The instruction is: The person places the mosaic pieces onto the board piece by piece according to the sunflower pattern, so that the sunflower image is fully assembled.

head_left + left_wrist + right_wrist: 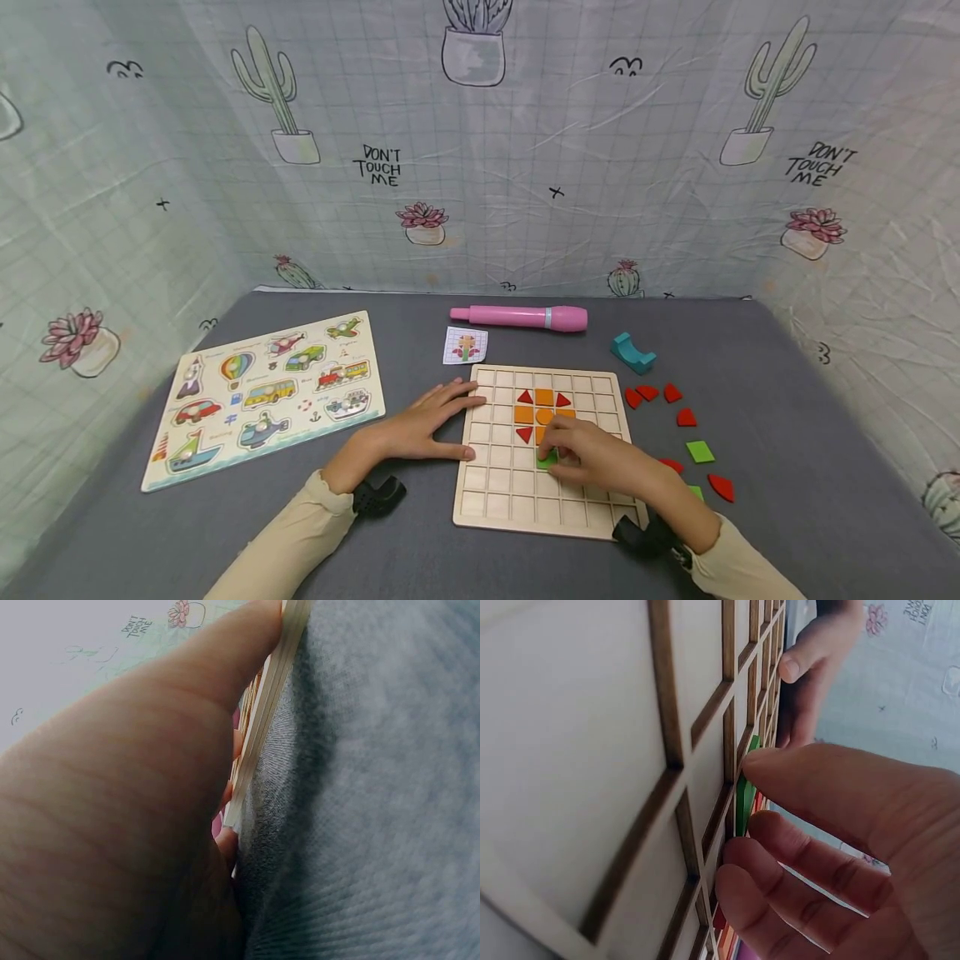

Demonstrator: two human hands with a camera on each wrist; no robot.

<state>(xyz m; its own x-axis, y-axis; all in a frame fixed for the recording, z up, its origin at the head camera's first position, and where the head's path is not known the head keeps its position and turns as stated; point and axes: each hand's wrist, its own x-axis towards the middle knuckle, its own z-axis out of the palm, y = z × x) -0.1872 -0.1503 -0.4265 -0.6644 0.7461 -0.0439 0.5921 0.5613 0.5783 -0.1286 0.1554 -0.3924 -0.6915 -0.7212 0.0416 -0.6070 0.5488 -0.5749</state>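
A wooden grid board (pixel 510 504) lies flat on the table, with orange squares, an orange circle and red triangles set in its upper middle cells. My right hand (pixel 592 454) pinches a green square tile (pixel 745 799) between thumb and index finger, just below the orange pieces. One edge of that tile sits tilted at a cell in the right wrist view. At the board's left edge my left hand (pixel 431 425) rests with fingers spread, thumb and fingertips touching the rim. The left wrist view shows its thumb (pixel 247 645) against the board's side.
Right of the board lie several loose red pieces (pixel 686 417) and a green square (pixel 701 452). A teal curved block (pixel 633 354), a pink microphone-shaped pen (pixel 517 317) and a small pattern card (pixel 465 346) are behind it. A vehicle picture board (pixel 277 392) lies at left.
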